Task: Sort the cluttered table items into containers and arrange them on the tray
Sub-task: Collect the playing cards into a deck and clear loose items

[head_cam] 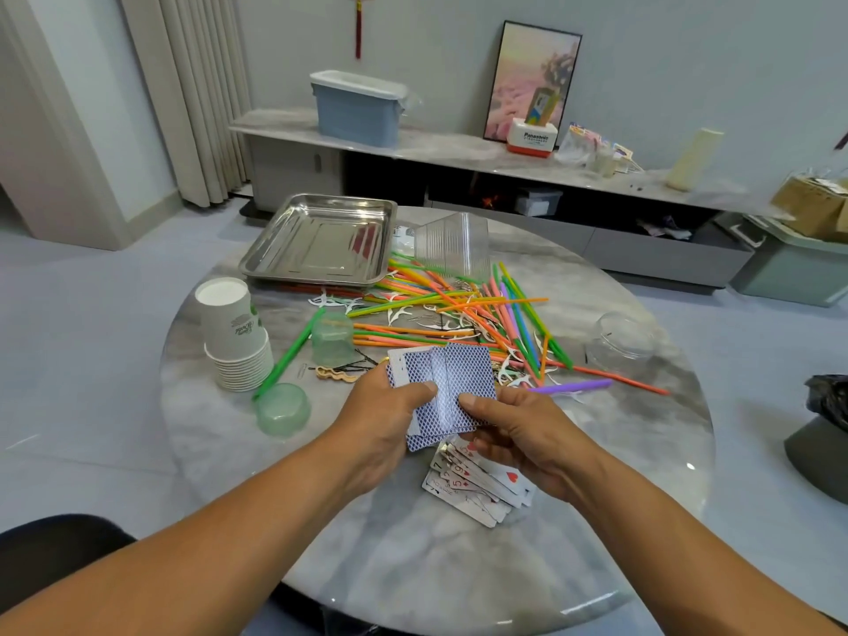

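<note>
My left hand (383, 408) and my right hand (514, 426) both grip a fanned bunch of blue-backed playing cards (447, 383) above the round marble table (413, 557). Under my right hand lies a loose pile of face-up cards (472, 486). Beyond the cards, coloured straws (468, 309) lie scattered with white floss picks (399, 312) and black hairpins (355, 358). A steel tray (321, 238) stands at the far left of the table, with nothing in it.
A stack of paper cups (236, 335) stands at the left. Two green cups (282, 408) (332, 337) lie upside down nearby. Clear plastic cups (452, 243) lie behind the straws, a clear bowl (622, 344) sits at the right. A black chair (55, 537) is at my lower left.
</note>
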### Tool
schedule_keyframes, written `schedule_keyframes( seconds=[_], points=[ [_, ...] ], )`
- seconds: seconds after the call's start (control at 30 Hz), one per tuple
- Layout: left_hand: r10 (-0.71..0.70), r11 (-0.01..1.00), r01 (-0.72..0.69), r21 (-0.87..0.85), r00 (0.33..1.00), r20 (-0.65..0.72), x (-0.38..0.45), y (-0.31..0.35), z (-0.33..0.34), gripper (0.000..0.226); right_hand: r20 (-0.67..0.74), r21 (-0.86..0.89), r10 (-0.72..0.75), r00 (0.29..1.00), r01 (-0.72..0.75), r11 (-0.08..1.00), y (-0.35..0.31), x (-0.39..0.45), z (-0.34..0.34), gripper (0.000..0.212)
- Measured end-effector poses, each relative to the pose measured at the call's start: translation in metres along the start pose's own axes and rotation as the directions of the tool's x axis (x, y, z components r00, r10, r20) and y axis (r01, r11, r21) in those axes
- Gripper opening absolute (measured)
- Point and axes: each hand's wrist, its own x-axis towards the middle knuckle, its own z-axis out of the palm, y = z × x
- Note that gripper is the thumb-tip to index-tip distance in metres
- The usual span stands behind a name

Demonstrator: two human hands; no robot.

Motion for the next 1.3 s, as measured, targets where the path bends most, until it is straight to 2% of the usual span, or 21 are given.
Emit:
schedule_keyframes(
  seconds=[0.2,0.4,0.53,0.63,0.67,0.7,0.77,0.83,0.87,0.97,1.0,1.03,1.13,1.17,1.23,1.3],
  points=[
    [0.021,1.0,-0.02,0.007,0.999,-0.031,-0.003,0.001,-0.001,0.035,0.048,-0.037,-0.009,0.999,0.011,0.999,0.002,-0.001,0.005,0.025],
    [-0.013,0.998,0.008,-0.057,0.996,-0.084,0.0,0.002,0.003,0.023,0.03,-0.02,-0.026,0.999,0.026,0.999,0.003,0.003,0.004,0.023],
    [-0.048,0.996,0.037,-0.087,0.992,-0.12,0.0,0.004,0.004,0.021,-0.023,-0.03,-0.145,0.989,0.145,0.989,0.003,0.005,0.004,0.018],
    [-0.07,0.993,0.055,-0.107,0.988,-0.135,-0.001,0.006,0.004,0.02,-0.116,-0.112,-0.331,0.936,0.319,0.941,0.004,0.003,0.006,0.013],
    [-0.076,0.993,0.062,-0.102,0.988,-0.137,-0.001,0.006,0.004,0.019,-0.158,-0.234,-0.445,0.882,0.404,0.884,0.005,0.002,0.007,0.01],
    [-0.081,0.993,0.068,-0.097,0.988,-0.135,-0.002,0.006,0.005,0.018,-0.174,-0.419,-0.571,0.802,0.465,0.78,0.006,0.001,0.007,0.011],
    [-0.078,0.992,0.068,-0.103,0.992,-0.095,-0.004,0.006,0.007,0.02,-0.05,-0.757,-0.736,0.675,0.455,0.469,0.011,-0.001,0.01,0.014],
    [-0.07,0.984,0.064,-0.164,0.997,-0.034,-0.006,0.006,0.01,0.026,0.12,-0.894,-0.737,0.666,0.395,0.211,0.019,-0.004,0.019,0.023],
    [-0.071,0.973,0.068,-0.219,0.997,-0.007,-0.007,0.006,0.01,0.029,0.17,-0.921,-0.717,0.676,0.367,0.128,0.022,-0.006,0.024,0.033],
    [-0.113,0.933,0.132,-0.336,0.991,0.074,-0.009,0.008,0.007,0.044,0.236,-0.95,-0.687,0.687,0.311,-0.014,0.026,-0.009,0.031,0.054],
    [-0.123,0.927,0.152,-0.343,0.987,0.103,-0.01,0.008,0.005,0.047,0.225,-0.952,-0.685,0.693,0.307,-0.002,0.027,-0.008,0.03,0.057],
    [-0.122,0.932,0.154,-0.329,0.986,0.115,-0.01,0.007,0.004,0.044,0.193,-0.946,-0.666,0.721,0.316,0.067,0.025,-0.007,0.028,0.056],
    [-0.074,0.97,0.102,-0.22,0.989,0.131,-0.009,0.0,-0.002,0.032,0.046,-0.766,-0.593,0.804,0.41,0.495,0.018,-0.004,0.023,0.026],
    [-0.07,0.98,0.093,-0.179,0.989,0.131,-0.009,-0.001,-0.003,0.031,-0.009,-0.688,-0.58,0.815,0.416,0.595,0.014,-0.004,0.022,0.022],
    [-0.059,0.994,0.068,-0.084,0.993,0.104,-0.009,-0.001,-0.003,0.027,-0.108,-0.526,-0.542,0.834,0.414,0.743,0.009,-0.004,0.02,0.042],
    [-0.034,0.999,0.035,-0.022,0.998,0.059,-0.008,-0.003,-0.002,0.026,-0.132,-0.255,-0.473,0.871,0.432,0.865,0.006,-0.004,0.018,0.067]
  ],
)
